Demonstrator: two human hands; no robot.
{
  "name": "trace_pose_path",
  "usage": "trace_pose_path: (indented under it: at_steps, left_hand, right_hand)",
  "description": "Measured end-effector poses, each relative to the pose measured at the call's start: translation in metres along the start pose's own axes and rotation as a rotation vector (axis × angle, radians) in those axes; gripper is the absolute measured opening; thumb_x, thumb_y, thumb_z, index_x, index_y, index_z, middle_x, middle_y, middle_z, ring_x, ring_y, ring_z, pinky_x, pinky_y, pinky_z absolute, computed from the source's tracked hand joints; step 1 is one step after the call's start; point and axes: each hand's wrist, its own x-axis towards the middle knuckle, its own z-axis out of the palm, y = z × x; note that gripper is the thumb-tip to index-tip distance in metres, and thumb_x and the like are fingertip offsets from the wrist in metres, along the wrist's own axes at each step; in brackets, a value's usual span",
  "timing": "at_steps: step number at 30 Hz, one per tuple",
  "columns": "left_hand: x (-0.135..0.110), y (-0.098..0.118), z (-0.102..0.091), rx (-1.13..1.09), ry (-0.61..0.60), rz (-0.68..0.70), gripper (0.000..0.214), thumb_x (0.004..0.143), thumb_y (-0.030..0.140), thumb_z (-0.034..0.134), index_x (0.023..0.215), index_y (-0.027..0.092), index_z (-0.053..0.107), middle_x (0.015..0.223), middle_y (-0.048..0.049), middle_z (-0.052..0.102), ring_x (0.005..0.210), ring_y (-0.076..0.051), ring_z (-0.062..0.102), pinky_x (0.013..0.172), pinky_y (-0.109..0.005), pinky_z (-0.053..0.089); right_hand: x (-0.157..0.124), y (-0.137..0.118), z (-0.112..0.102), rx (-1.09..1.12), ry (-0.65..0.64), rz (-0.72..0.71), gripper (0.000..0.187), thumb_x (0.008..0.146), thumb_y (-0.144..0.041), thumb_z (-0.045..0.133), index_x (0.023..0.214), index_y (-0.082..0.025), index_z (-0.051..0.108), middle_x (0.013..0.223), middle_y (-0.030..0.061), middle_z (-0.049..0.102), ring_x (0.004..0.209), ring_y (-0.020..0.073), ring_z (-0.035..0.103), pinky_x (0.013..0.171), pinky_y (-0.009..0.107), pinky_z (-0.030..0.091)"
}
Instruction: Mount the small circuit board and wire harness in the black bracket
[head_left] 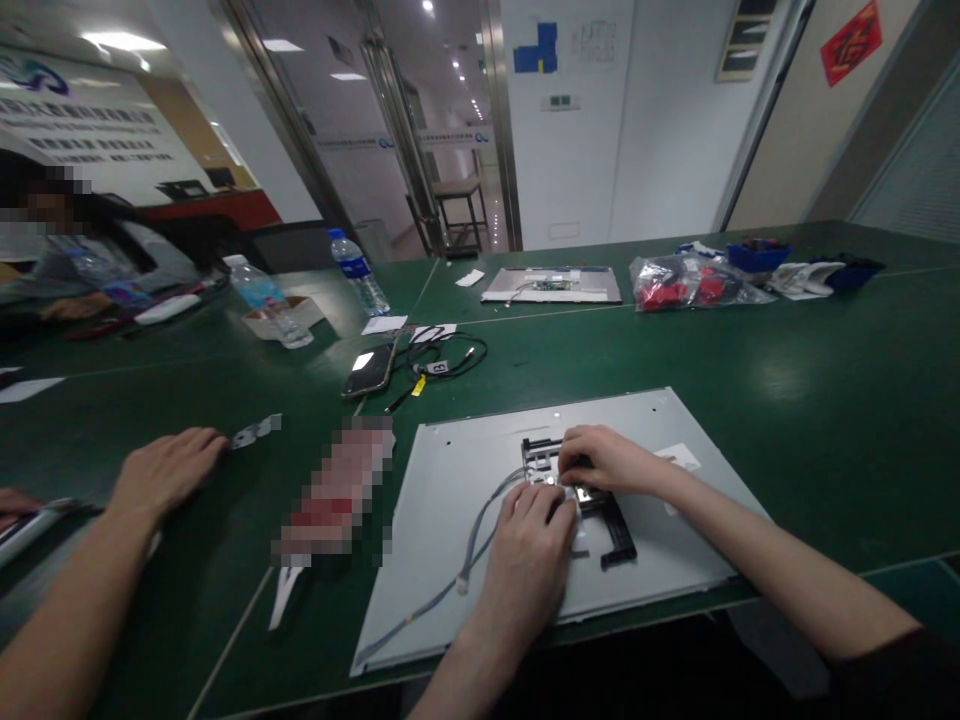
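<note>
A grey metal display panel [465,470] lies flat on the green table in front of me. A black plastic bracket [619,535] sits on its middle, and a grey cable [480,530] curves away from it to the left. My left hand [529,550] rests on the panel with bent fingers, its tips pressed down at the bracket's left side where the cable ends. My right hand [607,460] is curled just behind it, fingertips pinched together at the bracket's top. What the fingers hold is hidden.
A co-worker's hand [169,470] lies flat on the table at left, near a small metal strip [255,430]. Behind the panel are a phone [370,370], black cables [442,360], two water bottles [360,272], a second panel [551,285] and bagged parts [690,280].
</note>
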Motion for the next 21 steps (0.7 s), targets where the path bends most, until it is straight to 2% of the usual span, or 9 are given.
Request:
trace_pose_path:
  at_steps: [12, 21]
  left_hand:
    - [0.0003, 0.0016, -0.0008, 0.016, -0.02, 0.057, 0.018, 0.091, 0.009, 0.048, 0.1, 0.019, 0.06, 0.1, -0.0051, 0.063, 0.098, -0.023, 0.056, 0.103, -0.047, 0.036]
    - [0.0006, 0.0022, -0.0005, 0.014, 0.007, 0.081, 0.014, 0.089, 0.009, 0.051, 0.092, 0.018, 0.061, 0.09, -0.0039, 0.064, 0.089, -0.021, 0.056, 0.097, -0.044, 0.04]
  right_hand:
    - [-0.0003, 0.0007, 0.003, -0.026, 0.009, -0.01, 0.002, 0.084, -0.014, 0.065, 0.083, -0.016, 0.066, 0.082, 0.0026, 0.062, 0.078, 0.0154, 0.056, 0.072, 0.026, 0.041]
    - [-0.0014, 0.0016, 0.0037, -0.038, -0.003, 0.004, 0.001, 0.085, -0.016, 0.065, 0.085, -0.016, 0.065, 0.084, 0.0031, 0.062, 0.078, 0.0152, 0.056, 0.071, 0.026, 0.04]
